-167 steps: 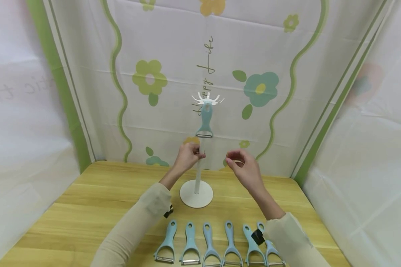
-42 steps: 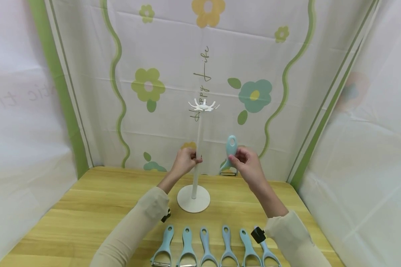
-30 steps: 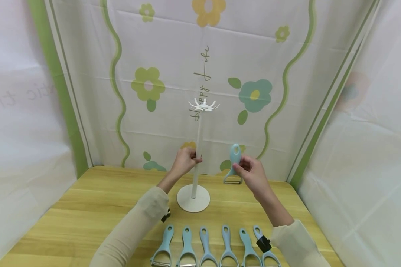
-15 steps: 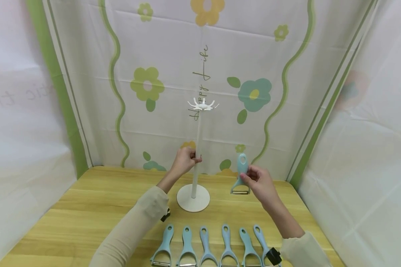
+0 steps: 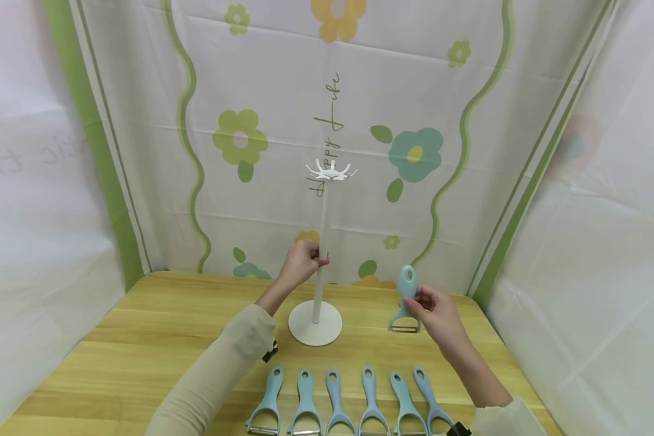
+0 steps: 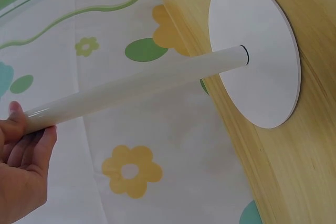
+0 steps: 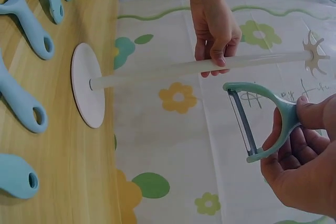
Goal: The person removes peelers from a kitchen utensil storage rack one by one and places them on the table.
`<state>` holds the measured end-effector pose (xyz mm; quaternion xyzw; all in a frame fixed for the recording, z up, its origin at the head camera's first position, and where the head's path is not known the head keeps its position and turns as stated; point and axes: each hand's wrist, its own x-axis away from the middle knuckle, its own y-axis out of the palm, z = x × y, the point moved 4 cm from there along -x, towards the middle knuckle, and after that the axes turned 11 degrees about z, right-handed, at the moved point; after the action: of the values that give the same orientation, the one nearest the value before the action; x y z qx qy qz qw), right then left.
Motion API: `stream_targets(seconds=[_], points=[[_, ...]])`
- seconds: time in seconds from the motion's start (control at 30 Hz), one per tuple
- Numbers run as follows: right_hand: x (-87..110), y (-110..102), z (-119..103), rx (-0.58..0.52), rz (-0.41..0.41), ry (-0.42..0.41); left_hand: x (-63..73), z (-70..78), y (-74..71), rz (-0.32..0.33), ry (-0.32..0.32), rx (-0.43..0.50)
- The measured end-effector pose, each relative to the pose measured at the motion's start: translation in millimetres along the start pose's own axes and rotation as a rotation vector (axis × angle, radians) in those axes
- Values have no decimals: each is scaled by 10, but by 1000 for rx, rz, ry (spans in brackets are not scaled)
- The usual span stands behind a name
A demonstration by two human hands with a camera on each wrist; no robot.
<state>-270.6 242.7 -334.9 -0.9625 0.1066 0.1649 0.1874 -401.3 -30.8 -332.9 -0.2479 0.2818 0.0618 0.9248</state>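
My left hand grips the white pole of a stand partway up, thumb and fingers pinching round it. The stand has a round white base on the table and a ring of white hooks on top, with nothing hanging from them. To the right of the pole, my right hand pinches a light blue Y-shaped peeler by its handle. Its holed handle end points up and its blade down, above the table. In the right wrist view, the peeler's curved head and metal blade show clearly.
Several similar blue peelers lie in a row along the front of the wooden table, handles pointing away from me. A white cloth with flowers hangs behind the table, and pale sheets stand at both sides.
The peeler hung from the stand's hooks in the oldest frame. My right hand has since taken it off and carried it right and downward. My left hand stays on the pole.
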Motion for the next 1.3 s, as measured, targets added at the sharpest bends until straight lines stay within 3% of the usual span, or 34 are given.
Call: stream_targets(seconds=[0.5, 1.3], points=[[165, -212, 246, 58, -5, 109, -5, -5, 1, -8, -18, -6], [452, -558, 896, 208, -89, 311, 5, -3, 8, -3, -16, -3]])
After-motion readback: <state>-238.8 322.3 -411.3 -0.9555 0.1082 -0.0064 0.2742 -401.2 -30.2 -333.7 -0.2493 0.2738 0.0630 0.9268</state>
